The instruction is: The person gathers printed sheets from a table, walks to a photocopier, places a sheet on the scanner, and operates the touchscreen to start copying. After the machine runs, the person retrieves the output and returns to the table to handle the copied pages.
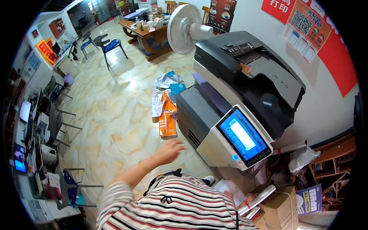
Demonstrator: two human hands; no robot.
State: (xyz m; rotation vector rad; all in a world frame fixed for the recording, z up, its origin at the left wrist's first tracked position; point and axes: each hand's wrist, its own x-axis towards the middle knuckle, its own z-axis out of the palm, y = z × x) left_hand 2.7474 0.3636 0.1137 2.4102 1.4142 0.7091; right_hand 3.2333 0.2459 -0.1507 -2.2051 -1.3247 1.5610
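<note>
My left hand (168, 151) reaches out in front of my striped shirt, its fingers loosely spread and slightly smeared, with nothing seen in it. It hovers over the tiled floor, nearest to the orange paper packaging (167, 124) and the front of a large grey and black office copier (201, 101). The copier's tilted touchscreen (243, 134) is lit blue with a white panel. Low on my right, only a small bit of my right hand (229, 194) shows beside a white, sheet-like bundle (237, 189). Its fingers are hidden, so any grip is unclear.
Crumpled white wrappers (157, 102) lie beside the copier. A white fan (184, 28) stands behind it. Cardboard boxes (278, 205) and rolled tubes crowd my right, near a wooden shelf (333, 157). Chairs (69, 188) and desks line the left; a wooden table (151, 36) stands farther off.
</note>
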